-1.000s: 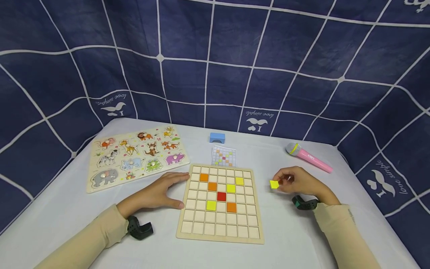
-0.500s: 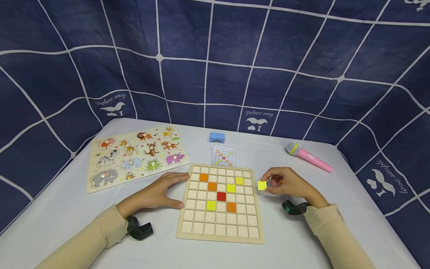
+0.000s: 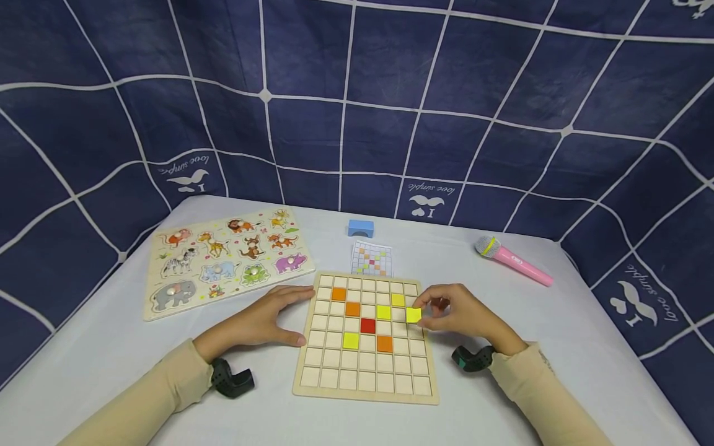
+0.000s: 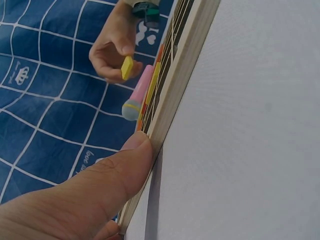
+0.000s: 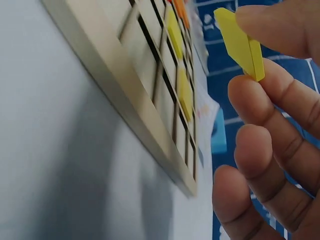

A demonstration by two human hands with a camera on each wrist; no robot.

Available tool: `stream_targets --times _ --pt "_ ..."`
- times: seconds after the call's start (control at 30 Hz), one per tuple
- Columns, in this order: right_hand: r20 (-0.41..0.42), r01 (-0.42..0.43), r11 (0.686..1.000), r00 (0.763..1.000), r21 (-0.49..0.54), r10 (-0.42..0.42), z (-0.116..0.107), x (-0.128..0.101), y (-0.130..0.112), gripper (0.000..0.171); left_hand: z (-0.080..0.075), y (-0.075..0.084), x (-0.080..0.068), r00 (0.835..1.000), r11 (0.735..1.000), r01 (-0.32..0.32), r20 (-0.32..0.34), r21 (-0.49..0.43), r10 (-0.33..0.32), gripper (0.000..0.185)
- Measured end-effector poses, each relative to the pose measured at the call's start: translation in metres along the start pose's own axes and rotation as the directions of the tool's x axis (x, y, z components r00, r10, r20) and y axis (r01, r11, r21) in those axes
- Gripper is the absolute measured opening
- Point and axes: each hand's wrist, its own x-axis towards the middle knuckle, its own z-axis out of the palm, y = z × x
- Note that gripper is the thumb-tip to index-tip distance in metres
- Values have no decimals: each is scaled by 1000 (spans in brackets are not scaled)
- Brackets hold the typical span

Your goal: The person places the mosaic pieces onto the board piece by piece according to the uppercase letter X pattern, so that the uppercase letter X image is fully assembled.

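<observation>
My right hand [image 3: 462, 314] pinches a yellow square tile [image 3: 413, 316] between thumb and fingertips, over the right side of a wooden grid board [image 3: 365, 399]. In the right wrist view the pinched tile is tilted and raised above the board's rim [image 5: 125, 85]. Set in the board's cells are a red tile [image 3: 367, 326], several orange tiles and several yellow ones. With fingers spread, my left hand [image 3: 259, 319] rests at the board's left edge, thumb and index tip touching it. The left thumb [image 4: 115, 172] lies against that edge in the left wrist view.
A printed pattern card [image 3: 372, 258] lies behind the board, partly under its far edge, with a blue block [image 3: 361, 228] beyond. An animal peg puzzle [image 3: 262, 297] is at the left. A pink toy microphone [image 3: 519, 265] lies at the back right. Blue gridded cloth [image 3: 379, 74] hangs behind.
My right hand has moved left with the yellow tile, from the table beside the board to over its right edge. The left hand and the board have stayed put.
</observation>
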Motion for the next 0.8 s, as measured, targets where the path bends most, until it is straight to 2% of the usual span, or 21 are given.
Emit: stream_targets --times 0.8 --pt "87 70 997 994 18 -72 45 18 -33 20 -1 0 0 1000 1000 16 4 3 -16 95"
